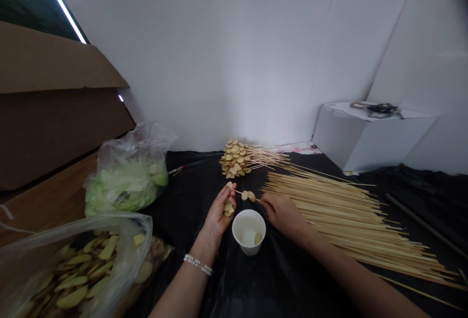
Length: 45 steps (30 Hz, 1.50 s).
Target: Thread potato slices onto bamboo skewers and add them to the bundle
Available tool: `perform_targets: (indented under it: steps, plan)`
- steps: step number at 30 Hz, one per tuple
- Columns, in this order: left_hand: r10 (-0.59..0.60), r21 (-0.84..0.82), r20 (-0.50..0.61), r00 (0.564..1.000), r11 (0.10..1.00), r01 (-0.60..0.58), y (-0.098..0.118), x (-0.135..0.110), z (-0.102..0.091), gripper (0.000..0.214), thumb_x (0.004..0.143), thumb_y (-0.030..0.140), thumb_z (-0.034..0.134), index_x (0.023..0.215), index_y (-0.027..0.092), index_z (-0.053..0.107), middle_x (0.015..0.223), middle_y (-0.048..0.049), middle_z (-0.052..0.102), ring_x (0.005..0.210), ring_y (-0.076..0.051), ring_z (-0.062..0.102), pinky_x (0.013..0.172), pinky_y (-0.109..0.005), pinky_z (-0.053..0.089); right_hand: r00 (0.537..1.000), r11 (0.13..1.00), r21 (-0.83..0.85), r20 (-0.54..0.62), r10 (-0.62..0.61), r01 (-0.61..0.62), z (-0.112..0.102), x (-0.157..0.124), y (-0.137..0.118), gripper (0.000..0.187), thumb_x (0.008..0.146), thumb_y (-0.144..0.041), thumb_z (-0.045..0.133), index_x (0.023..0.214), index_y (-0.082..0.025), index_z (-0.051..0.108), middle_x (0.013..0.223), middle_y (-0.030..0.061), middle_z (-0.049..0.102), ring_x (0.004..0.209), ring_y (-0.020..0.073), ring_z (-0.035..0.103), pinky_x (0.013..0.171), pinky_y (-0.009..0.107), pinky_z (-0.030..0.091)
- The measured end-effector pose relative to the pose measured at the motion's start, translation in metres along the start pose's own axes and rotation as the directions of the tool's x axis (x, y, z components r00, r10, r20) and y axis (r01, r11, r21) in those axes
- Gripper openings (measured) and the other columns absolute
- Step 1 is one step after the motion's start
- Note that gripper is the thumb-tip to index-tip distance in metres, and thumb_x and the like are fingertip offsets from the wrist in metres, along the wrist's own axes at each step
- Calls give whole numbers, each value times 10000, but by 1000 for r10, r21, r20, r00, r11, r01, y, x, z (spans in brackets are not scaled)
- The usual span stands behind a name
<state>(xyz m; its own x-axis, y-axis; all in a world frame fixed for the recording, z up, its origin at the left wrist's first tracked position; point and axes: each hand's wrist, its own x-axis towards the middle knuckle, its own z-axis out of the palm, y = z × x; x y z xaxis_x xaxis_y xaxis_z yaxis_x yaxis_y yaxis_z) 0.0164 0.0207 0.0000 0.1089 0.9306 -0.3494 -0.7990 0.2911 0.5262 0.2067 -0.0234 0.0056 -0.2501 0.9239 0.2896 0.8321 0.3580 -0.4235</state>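
A black plastic sheet (pixel 278 279) covers the surface, with a cardboard box (pixel 54 98) to the left and a white box (pixel 369 137) at the back right. A wide spread of bamboo skewers (pixel 351 220) lies on the right, and a clear plastic bag of potato slices (pixel 76 274) sits at the near left, beside a bag of pale green pieces (pixel 126 181). Straight ahead lies a bundle of loaded skewers (pixel 234 159), their slices heaped together. Between the hands stands a white paper cup (pixel 248 230) holding a pale lump and a slice. The left hand (pixel 219 210), wearing a beaded bracelet (pixel 198 264), cups two slices while its fingers (pixel 229 186) pinch a single skewer (pixel 248 196) threaded with two more slices; the right hand (pixel 283 215) has its fingers narrowly closed on that skewer's other end.
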Motion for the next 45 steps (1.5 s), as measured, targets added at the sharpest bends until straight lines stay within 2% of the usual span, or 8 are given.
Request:
perform_targets:
  steps: [9, 19, 25, 31, 36, 39, 42, 45]
  plan:
    - [49, 37, 3, 999, 998, -49, -2, 1, 1, 142, 836, 40, 564, 934, 102, 645, 959, -79, 684, 572, -52, 618, 431, -109, 501, 999, 999, -23, -6, 32, -32, 3, -2, -3, 221, 912, -232, 426, 738, -201, 558, 758, 27, 661, 703, 138, 568, 625, 251, 294]
    - [24, 75, 3, 1000, 997, -24, -4, 0, 2, 109, 819, 42, 591, 904, 93, 635, 933, -93, 681, 542, -51, 613, 420, -107, 499, 1000, 1000, -20, 4, 23, -23, 7, 0, 0, 231, 921, -232, 414, 744, -197, 559, 772, 25, 660, 710, 137, 565, 630, 246, 299]
    - [37, 99, -35, 999, 995, -33, -5, 1, 2, 81, 831, 132, 613, 905, 108, 633, 865, -94, 689, 507, -51, 595, 413, -112, 494, 1000, 999, -42, 10, 27, -27, 3, 0, 1, 236, 924, -245, 413, 740, -204, 555, 764, 28, 659, 720, 141, 572, 643, 244, 310]
    - [124, 164, -74, 990, 980, -110, -6, 9, -5, 17, 776, 84, 666, 770, 79, 651, 634, -34, 637, 448, -28, 552, 431, -87, 470, 1000, 997, -81, 10, -2, 3, 2, -2, 0, 242, 930, -248, 404, 750, -201, 559, 789, 33, 662, 744, 146, 577, 648, 248, 308]
    - [168, 222, -58, 984, 963, -152, -6, 13, -9, 129, 670, 120, 771, 744, 75, 675, 625, -38, 650, 431, -27, 546, 447, -96, 469, 999, 993, -114, 9, -33, 34, 5, -3, 1, 220, 925, -235, 404, 778, -197, 563, 795, 40, 657, 725, 145, 570, 631, 254, 292]
    - [181, 245, -49, 982, 956, -164, -6, 14, -10, 168, 632, 142, 800, 730, 83, 677, 625, -36, 656, 428, -26, 540, 443, -98, 466, 1000, 999, -40, 20, -7, 7, 7, -1, 3, 236, 925, -240, 407, 748, -198, 558, 759, 28, 652, 704, 139, 564, 623, 247, 294]
    - [176, 250, -44, 983, 955, -160, -7, 13, -10, 170, 630, 143, 802, 731, 88, 677, 627, -34, 657, 431, -24, 539, 450, -99, 467, 1000, 1000, 27, 25, 11, -12, 9, 0, 4, 236, 916, -231, 423, 718, -199, 548, 726, 16, 642, 687, 133, 556, 621, 237, 300]
    - [159, 257, -28, 987, 955, -147, -7, 13, -10, 142, 662, 143, 780, 745, 88, 680, 640, -36, 658, 433, -24, 538, 454, -101, 466, 1000, 1000, 0, -18, -2, 2, 9, -1, 4, 220, 907, -216, 429, 716, -197, 538, 731, 20, 633, 696, 137, 546, 630, 238, 300]
